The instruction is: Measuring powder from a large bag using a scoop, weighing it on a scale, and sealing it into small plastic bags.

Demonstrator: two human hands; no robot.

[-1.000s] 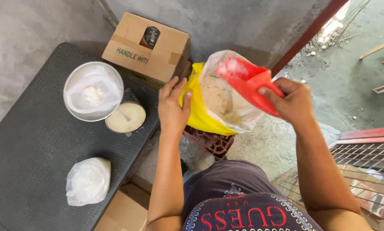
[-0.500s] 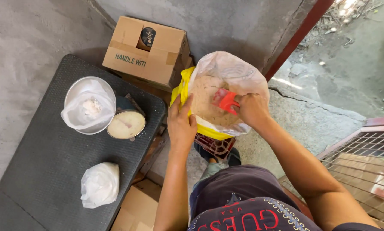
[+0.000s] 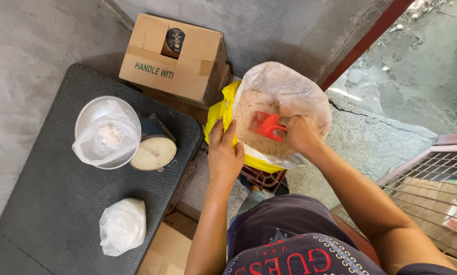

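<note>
Head view: red scoop (image 3: 267, 126) inside the open sack (image 3: 284, 86) of pale powder.
My right hand (image 3: 300, 133) grips the scoop; my left hand (image 3: 225, 155) pinches the sack's yellow rim.

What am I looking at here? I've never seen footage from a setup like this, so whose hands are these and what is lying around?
There is no machine: a person wears a camera on the head, looking down at their own bare hands. The right hand holds a red scoop inside a clear bag of pale powder, which sits in a yellow sack. The left hand grips the sack's edge. On the dark table stand a weighing scale, its metal bowl lined with a plastic bag holding some white powder, and a tied bag of powder. A cardboard box stands behind.
</note>
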